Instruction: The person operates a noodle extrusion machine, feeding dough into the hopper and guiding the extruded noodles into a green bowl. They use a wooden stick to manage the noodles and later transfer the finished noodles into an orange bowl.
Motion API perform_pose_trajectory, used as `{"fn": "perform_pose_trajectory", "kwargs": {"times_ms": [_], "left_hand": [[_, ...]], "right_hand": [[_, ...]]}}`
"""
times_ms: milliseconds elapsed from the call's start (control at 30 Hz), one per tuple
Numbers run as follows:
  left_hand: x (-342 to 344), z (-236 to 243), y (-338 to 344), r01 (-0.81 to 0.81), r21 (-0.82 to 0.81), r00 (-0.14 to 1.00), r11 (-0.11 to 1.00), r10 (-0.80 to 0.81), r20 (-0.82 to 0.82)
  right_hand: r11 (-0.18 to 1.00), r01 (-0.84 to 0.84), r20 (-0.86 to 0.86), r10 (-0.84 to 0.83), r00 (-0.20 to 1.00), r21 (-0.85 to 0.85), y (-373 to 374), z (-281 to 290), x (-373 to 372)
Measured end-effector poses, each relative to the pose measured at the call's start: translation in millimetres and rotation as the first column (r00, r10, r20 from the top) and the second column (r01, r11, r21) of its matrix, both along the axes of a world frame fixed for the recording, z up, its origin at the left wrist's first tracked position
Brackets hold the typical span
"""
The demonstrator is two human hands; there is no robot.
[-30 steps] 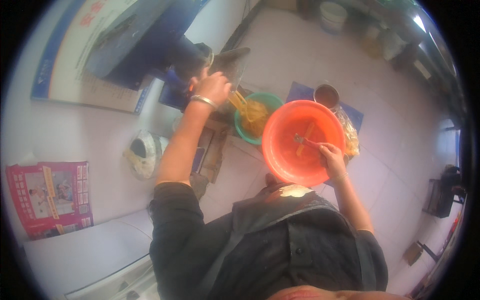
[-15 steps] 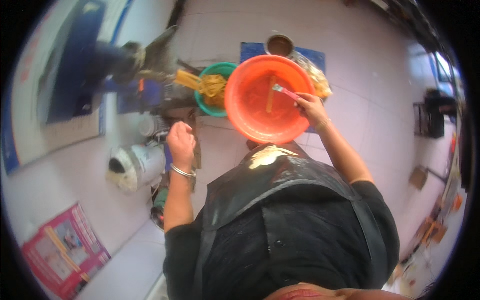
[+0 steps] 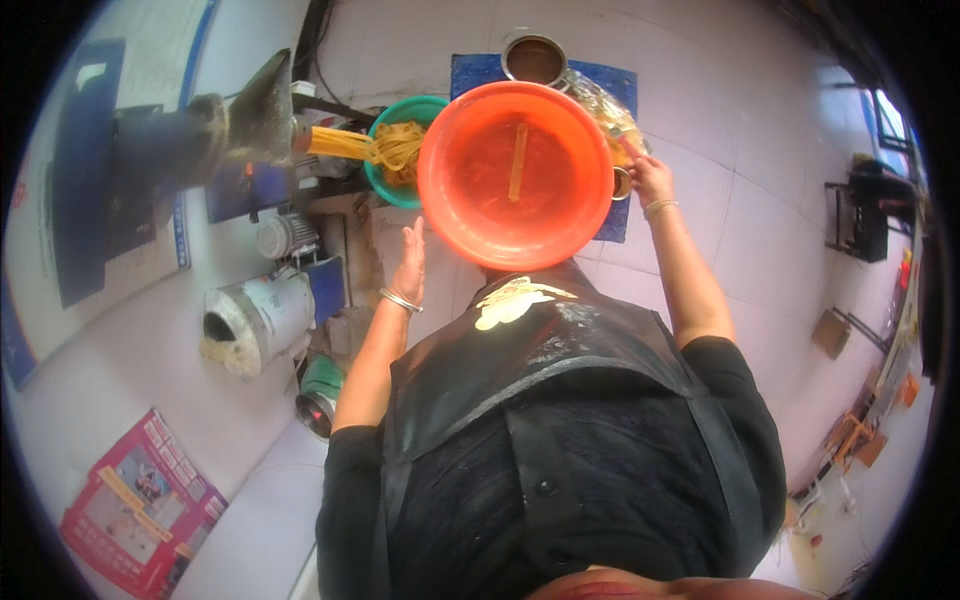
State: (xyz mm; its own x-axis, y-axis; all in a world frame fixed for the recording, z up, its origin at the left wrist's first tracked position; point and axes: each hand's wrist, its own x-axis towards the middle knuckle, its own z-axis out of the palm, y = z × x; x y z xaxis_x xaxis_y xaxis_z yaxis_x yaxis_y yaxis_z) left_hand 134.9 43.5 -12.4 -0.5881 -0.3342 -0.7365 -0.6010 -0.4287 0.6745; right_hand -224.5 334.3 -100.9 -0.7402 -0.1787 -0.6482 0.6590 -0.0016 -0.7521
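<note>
A large orange-red basin (image 3: 470, 225) stands in front of me, with one flat yellowish strip (image 3: 519, 165) lying in it. My left hand (image 3: 412, 262) is raised at the basin's lower left, fingers stretched, holding nothing. At the basin's right rim, my right hand (image 3: 650, 178) reaches beside a clear plastic bag (image 3: 605, 108) with yellowish contents. A small piece of a pink-red handled tool (image 3: 627, 148) shows at its fingertips; most of it is hidden. Behind the basin's left side, a green basin (image 3: 375, 185) holds tangled yellow noodles (image 3: 398, 152).
Yellow strands (image 3: 340, 142) run from a metal machine (image 3: 262, 105) at the left into the green basin. A steel pot (image 3: 533, 60) of brown contents stands on a blue surface (image 3: 475, 70). An electric motor (image 3: 287, 237) and white cylinder (image 3: 258, 320) line the left wall.
My right hand has moved from over the orange-red basin to its right side, with the pink-red handled tool. My left hand has moved right toward the basin, and its fingers have straightened.
</note>
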Motion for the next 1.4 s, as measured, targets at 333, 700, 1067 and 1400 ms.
{"fn": "perform_pose_trajectory", "kwargs": {"times_ms": [333,700,1067,1400], "left_hand": [[51.6,-66.6,-8.5,0.118,-0.307,0.974,0.944,-0.049,0.221],[212.3,-139.2,-40.3,-0.175,-0.262,0.764,0.949,0.298,0.572],[198.2,-170.4,-44.7,-0.158,-0.394,0.883,0.906,0.308,0.353],[235.1,-182.5,-40.3,-0.265,-0.325,0.861,0.908,0.375,0.344]], "right_hand": [[0.992,-0.022,0.195,-0.002,0.981,0.124,6.4,-62.8,-57.9],[0.773,-0.364,0.282,0.247,0.927,0.52,105.5,-52.2,40.3],[0.799,-0.38,0.232,0.304,0.924,0.466,80.2,-8.0,65.0],[0.709,-0.486,0.115,0.504,0.856,0.51,60.2,-14.2,76.4]]}}
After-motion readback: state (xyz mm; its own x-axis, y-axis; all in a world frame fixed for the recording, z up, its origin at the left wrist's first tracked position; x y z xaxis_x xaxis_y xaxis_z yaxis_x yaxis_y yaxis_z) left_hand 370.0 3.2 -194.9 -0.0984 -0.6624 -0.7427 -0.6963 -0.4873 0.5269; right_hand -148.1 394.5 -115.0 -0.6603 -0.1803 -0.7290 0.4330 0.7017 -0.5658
